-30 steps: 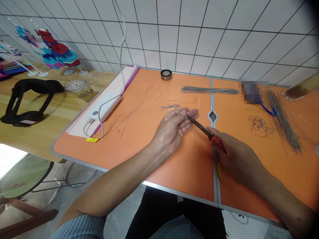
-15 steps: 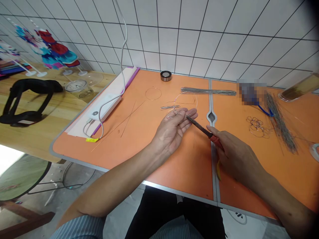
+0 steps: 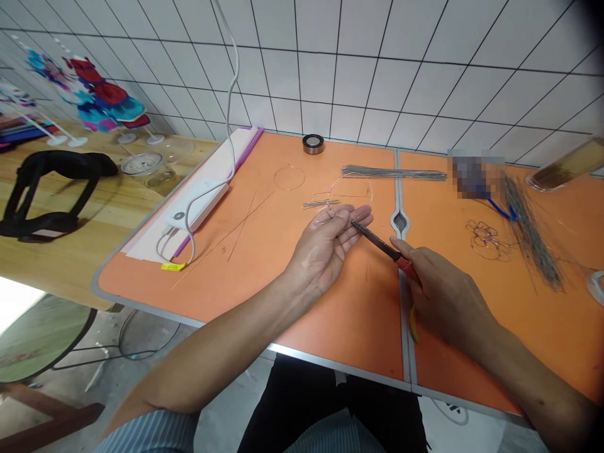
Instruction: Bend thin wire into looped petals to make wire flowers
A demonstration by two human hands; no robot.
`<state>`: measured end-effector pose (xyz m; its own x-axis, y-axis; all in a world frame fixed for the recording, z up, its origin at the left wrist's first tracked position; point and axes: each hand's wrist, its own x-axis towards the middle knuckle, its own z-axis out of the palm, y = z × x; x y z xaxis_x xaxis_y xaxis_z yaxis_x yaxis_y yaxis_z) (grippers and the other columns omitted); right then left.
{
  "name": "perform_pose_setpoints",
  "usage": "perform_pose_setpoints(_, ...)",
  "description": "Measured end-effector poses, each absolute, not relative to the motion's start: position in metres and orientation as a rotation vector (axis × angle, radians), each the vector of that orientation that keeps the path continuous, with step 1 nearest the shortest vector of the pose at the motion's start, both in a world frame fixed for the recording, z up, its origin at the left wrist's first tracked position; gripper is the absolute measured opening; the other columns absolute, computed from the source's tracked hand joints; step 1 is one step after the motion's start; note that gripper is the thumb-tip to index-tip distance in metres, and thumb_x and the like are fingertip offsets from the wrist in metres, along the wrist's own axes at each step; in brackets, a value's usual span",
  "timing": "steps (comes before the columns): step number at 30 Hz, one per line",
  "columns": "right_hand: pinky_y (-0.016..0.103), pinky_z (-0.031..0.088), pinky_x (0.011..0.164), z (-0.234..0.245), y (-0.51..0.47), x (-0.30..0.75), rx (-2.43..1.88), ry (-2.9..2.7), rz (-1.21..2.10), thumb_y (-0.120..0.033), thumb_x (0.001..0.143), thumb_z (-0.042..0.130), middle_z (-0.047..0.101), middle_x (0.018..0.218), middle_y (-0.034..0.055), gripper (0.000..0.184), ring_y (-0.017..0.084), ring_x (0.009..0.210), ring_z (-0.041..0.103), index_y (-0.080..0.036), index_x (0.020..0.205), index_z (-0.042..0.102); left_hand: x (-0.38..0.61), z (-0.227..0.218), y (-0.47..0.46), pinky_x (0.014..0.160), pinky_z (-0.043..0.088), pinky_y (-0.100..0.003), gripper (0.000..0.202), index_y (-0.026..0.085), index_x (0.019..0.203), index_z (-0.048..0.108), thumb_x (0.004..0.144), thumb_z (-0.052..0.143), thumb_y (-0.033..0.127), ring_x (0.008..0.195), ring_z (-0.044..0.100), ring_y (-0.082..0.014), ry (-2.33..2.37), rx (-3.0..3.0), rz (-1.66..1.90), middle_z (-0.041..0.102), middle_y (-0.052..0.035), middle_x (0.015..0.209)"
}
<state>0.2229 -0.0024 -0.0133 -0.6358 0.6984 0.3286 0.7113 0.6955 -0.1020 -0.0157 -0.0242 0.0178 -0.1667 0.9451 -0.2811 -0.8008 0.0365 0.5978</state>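
Holding pliers [image 3: 375, 242], right hand [image 3: 446, 296] beside upturned left hand [image 3: 321, 251].

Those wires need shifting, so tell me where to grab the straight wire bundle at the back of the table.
Pinch the straight wire bundle at its middle, fingers coming from above. It lies flat and straight along the back of the orange table, so the middle should balance it.

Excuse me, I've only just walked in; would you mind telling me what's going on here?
Someone is working at an orange table. Their left hand lies palm up with a thin wire piece at its fingers, while their right hand holds pliers, the tip close to those fingers. A bundle of straight wires lies farther along the table.
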Motion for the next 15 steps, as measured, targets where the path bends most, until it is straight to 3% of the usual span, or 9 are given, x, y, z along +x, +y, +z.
perform_pose_setpoints(8, 0.036, 0.048, 0.064, -0.007, -0.002, 0.231, -1.139, -2.583, 0.002, -0.021, 0.113, 0.048, 0.081, 0.102, 0.0085, 0.047, 0.028, 0.089, 0.079, -0.021, 0.156, 0.066, -0.028, 0.015, -0.019, 0.126, 0.052, -0.043, 0.007, 0.016, 0.1, 0.072, 0.106, 0.069, 0.017, 0.125, 0.082, -0.0255, 0.842, 0.298, 1.606, 0.087, -0.0122, 0.114)
perform_pose_setpoints(12, 0.04, 0.055, 0.075, 0.009, 0.003, 0.249, -1.445, -2.518, 0.145, -0.037, 0.115, 0.05, 0.084, 0.119, 0.01, 0.045, 0.032, 0.103, 0.08, -0.026, 0.154, 0.069, -0.037, 0.01, -0.013, 0.122, 0.056, -0.043, 0.003, 0.018, 0.1, 0.073, 0.104, 0.073, 0.019, 0.117, 0.084, -0.0242, 0.923, 0.369, 1.58, 0.087, -0.0111, 0.113)
perform_pose_setpoints(15, 0.043, 0.058, 0.085, 0.015, 0.012, 0.271, -1.645, -2.418, 0.183, -0.044, 0.111, 0.055, 0.083, 0.132, 0.0137, 0.047, 0.035, 0.115, 0.078, -0.023, 0.152, 0.068, -0.038, 0.007, -0.011, 0.12, 0.058, -0.044, 0.005, 0.016, 0.097, 0.075, 0.098, 0.079, 0.018, 0.106, 0.086, -0.0245, 0.938, 0.481, 1.511, 0.087, -0.0126, 0.106)
